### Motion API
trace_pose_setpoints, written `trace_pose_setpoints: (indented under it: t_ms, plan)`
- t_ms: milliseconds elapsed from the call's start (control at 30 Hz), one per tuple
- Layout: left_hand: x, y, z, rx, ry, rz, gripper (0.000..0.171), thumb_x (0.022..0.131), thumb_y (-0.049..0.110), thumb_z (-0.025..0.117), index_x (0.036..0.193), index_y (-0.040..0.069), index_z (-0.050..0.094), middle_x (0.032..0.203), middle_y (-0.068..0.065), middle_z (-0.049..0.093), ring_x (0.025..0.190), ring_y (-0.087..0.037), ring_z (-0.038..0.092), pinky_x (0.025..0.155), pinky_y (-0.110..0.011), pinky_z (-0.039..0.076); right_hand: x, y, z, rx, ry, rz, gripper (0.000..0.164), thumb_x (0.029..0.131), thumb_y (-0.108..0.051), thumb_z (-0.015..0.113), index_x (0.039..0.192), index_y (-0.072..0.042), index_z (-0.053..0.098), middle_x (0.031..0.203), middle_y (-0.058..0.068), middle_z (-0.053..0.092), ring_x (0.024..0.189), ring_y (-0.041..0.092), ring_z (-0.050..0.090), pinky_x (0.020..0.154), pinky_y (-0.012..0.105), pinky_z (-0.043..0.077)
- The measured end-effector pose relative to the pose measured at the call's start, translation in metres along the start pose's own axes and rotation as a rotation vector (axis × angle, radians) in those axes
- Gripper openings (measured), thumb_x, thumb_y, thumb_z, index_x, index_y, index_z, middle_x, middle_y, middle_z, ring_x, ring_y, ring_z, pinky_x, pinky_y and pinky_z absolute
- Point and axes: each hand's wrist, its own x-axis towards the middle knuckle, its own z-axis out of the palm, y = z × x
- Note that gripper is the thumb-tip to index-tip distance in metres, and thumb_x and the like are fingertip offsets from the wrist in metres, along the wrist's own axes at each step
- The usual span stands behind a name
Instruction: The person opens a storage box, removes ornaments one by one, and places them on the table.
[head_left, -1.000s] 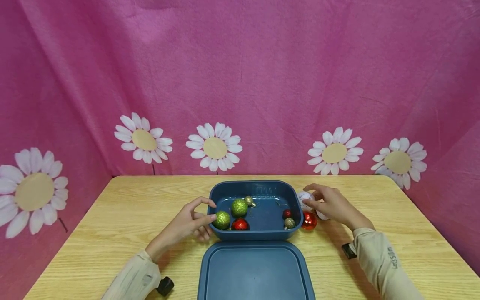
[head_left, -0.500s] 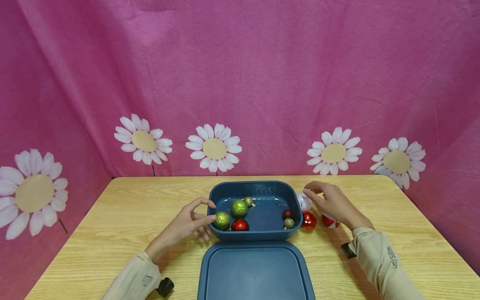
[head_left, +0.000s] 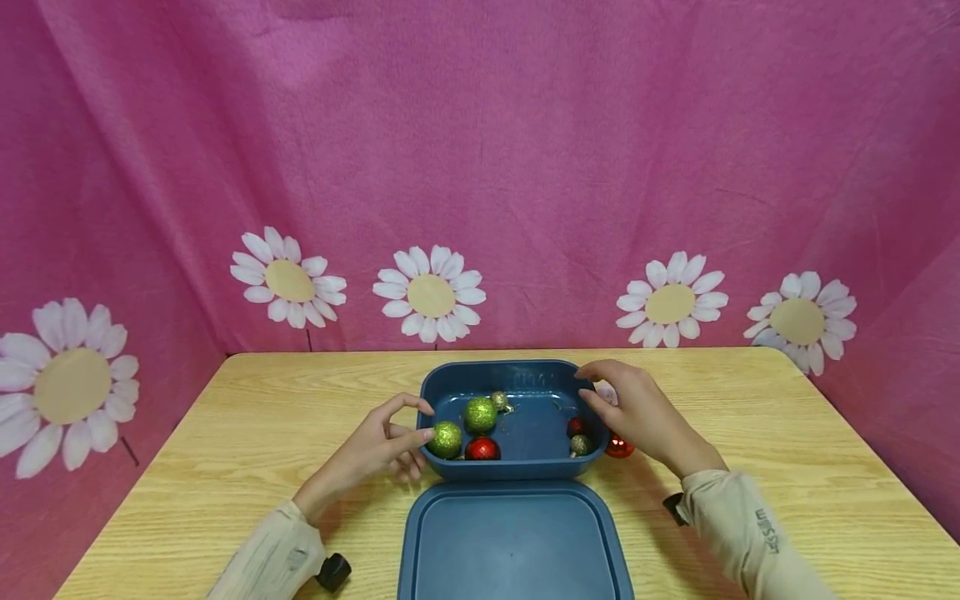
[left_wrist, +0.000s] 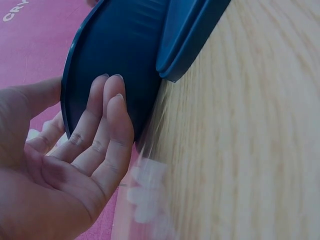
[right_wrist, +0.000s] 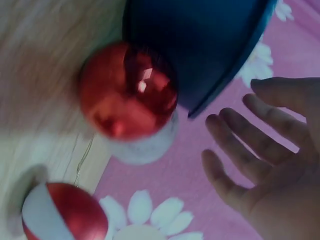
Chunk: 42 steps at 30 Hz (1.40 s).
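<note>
A dark blue box stands on the table. My left hand grips its left end, thumb and index finger over the rim, the other fingers along the outside wall. Over the right rim hovers my right hand, fingers spread and holding nothing. Two green glitter baubles, a red bauble and several tiny ones lie inside. Outside the right end, a shiny red bauble sits beside a white bauble. A red-and-white bauble, hidden in the head view, lies farther out.
A matching blue lid lies flat in front of the box. Behind the table hangs a pink cloth printed with daisies.
My right hand has moved left from beside the white bauble to above the box's right rim, and its forearm now covers the red-and-white bauble. My left hand has stayed put.
</note>
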Motion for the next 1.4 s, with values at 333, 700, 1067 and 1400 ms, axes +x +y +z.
trace_pose_setpoints:
  t_ms: [333,700,1067,1400]
  plan:
    - [0.0,-0.001,0.0,0.0,0.0,-0.002,0.044,0.1,0.02,0.063,0.133,0.001,0.042,0.078,-0.028,0.068,0.058,-0.021,0.066,0.055,-0.036,0.059,-0.004,-0.02,0.028,-0.246,-0.135,-0.085,0.018,0.084,-0.002,0.071,0.102,-0.003,0.073,0.096,0.009,0.071,0.084,0.023,0.065,0.077,0.042,0.056]
    - [-0.001,0.003,0.001,-0.018,0.003,0.002,0.043,0.099,0.018,0.064,0.132,0.001,0.043,0.078,-0.031,0.066,0.058,-0.02,0.066,0.052,-0.038,0.058,-0.006,-0.026,0.03,-0.155,-0.243,0.009,0.026,0.084,0.006,0.06,0.105,-0.005,0.073,0.1,0.008,0.069,0.092,0.023,0.06,0.077,0.04,0.054]
    - [-0.002,0.001,0.002,-0.011,0.003,0.01,0.043,0.1,0.019,0.063,0.133,0.001,0.042,0.079,-0.033,0.066,0.058,-0.022,0.066,0.053,-0.04,0.059,-0.003,-0.02,0.026,-0.054,-0.348,-0.017,0.028,0.077,0.011,0.061,0.093,-0.009,0.074,0.084,0.0,0.067,0.075,0.013,0.054,0.064,0.027,0.048]
    - [-0.001,0.0,0.003,-0.013,-0.001,0.008,0.044,0.1,0.019,0.063,0.134,0.001,0.042,0.077,-0.031,0.066,0.057,-0.021,0.065,0.052,-0.039,0.058,-0.001,-0.015,0.025,0.041,-0.397,-0.024,0.032,0.079,0.015,0.06,0.1,-0.005,0.073,0.09,0.002,0.071,0.078,0.015,0.061,0.069,0.029,0.055]
